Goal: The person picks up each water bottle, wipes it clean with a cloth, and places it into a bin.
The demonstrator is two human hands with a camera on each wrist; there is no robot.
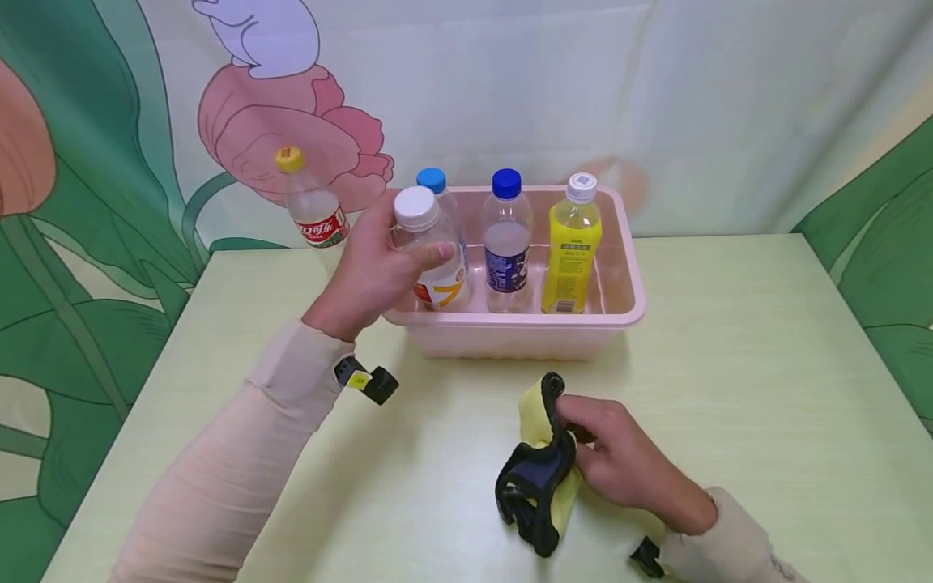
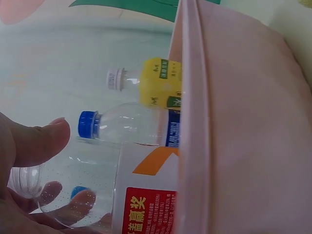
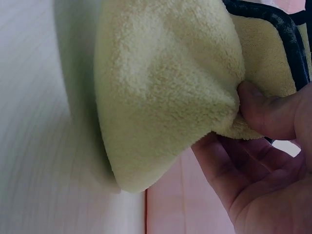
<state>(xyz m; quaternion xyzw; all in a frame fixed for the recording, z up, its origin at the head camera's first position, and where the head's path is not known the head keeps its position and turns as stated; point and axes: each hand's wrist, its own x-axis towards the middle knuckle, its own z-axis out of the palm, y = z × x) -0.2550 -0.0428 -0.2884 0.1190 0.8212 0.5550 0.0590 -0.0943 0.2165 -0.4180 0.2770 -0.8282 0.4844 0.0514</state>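
Note:
My left hand (image 1: 382, 263) is around a clear bottle (image 1: 442, 293) with a white cap, its thumb across the front and other fingers behind. This bottle stands upright in the left part of a pink plastic bin (image 1: 510, 336); its lower label is behind the rim in the left wrist view. My right hand (image 1: 627, 457) pinches a folded yellow cloth (image 3: 165, 87) with black edging and a dark patch, between thumb and fingers. The cloth hangs in front of the bin, close to the table. Whether it touches the table, I cannot tell.
In the bin also stand a light-blue-capped bottle (image 1: 432, 180), a dark-blue-capped bottle (image 1: 507, 235) and a yellow-labelled bottle (image 1: 573, 251). A yellow-capped bottle with a red label (image 1: 321, 227) stands left of the bin, partly behind my left hand. Behind the table (image 1: 751, 364) hangs a printed curtain (image 1: 510, 89).

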